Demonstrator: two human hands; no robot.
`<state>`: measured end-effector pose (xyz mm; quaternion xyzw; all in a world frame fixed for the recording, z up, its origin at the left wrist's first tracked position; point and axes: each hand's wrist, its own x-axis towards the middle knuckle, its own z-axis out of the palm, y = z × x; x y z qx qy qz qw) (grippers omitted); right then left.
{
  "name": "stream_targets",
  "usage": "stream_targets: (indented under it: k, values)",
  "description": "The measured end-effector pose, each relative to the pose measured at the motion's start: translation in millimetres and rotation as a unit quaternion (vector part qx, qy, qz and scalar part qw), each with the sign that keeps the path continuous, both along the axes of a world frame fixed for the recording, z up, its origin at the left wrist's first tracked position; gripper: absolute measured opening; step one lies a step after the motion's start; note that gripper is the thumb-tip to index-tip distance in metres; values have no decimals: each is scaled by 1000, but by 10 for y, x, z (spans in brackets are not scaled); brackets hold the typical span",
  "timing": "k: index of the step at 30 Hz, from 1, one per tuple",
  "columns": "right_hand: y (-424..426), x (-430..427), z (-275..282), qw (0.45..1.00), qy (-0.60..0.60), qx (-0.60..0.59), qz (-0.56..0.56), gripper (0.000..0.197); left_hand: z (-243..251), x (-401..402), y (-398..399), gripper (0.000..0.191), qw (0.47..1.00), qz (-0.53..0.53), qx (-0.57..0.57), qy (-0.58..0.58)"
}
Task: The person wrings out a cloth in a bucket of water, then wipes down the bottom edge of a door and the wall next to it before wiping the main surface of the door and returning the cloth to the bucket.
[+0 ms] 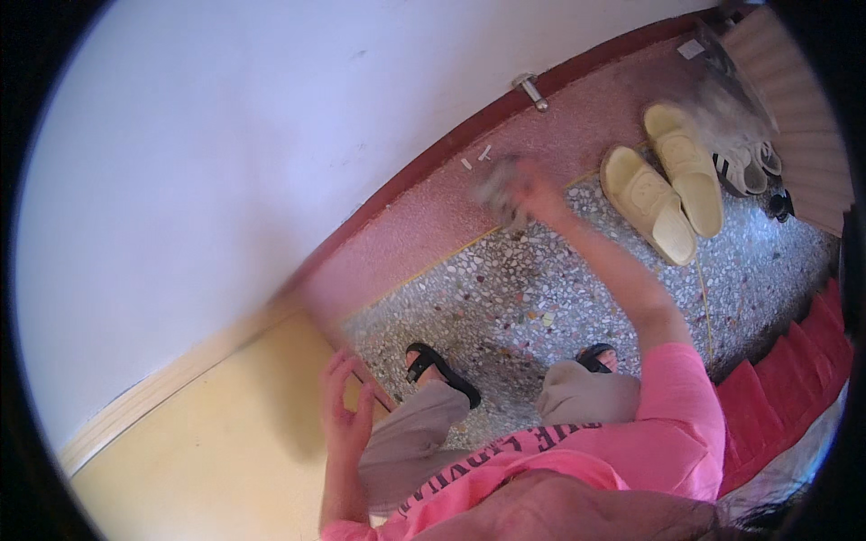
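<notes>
My right hand (538,189), blurred by motion, is closed on a crumpled grey cloth (499,191) over the pink border of the floor. Beside the cloth, towards the wall, lie small white pieces (467,163). My left hand (346,395) is raised at the lower left, fingers apart and curled, holding nothing, near a pale yellow panel (223,406). A pair of cream slippers (648,203) rests on the speckled terrazzo floor (500,284) to the right of my right forearm.
A metal doorstop (531,91) sticks out from the dark red skirting (460,132). More shoes (741,169) and a blurred clear plastic bag (727,101) are at the upper right. Red fabric (785,385) hangs at the lower right. My feet wear black sandals (443,375).
</notes>
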<state>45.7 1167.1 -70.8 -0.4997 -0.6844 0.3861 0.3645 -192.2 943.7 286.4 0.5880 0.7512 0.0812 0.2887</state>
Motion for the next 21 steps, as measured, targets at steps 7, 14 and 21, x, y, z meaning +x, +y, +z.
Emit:
stream_targets:
  k: [7, 14, 21]
  values:
    - [1264, 7, 214, 913, -142, -94, -371, 47, 160, 5, -109, 41, 997, 25, 8, 69]
    - [139, -1573, -82, 960, -144, -97, -222, 44, 249, 193, -36, 42, 999, -12, -17, -24]
    - [615, -207, 375, 971, 8, -135, -197, 51, 236, 68, 14, 44, 999, -8, -27, -26]
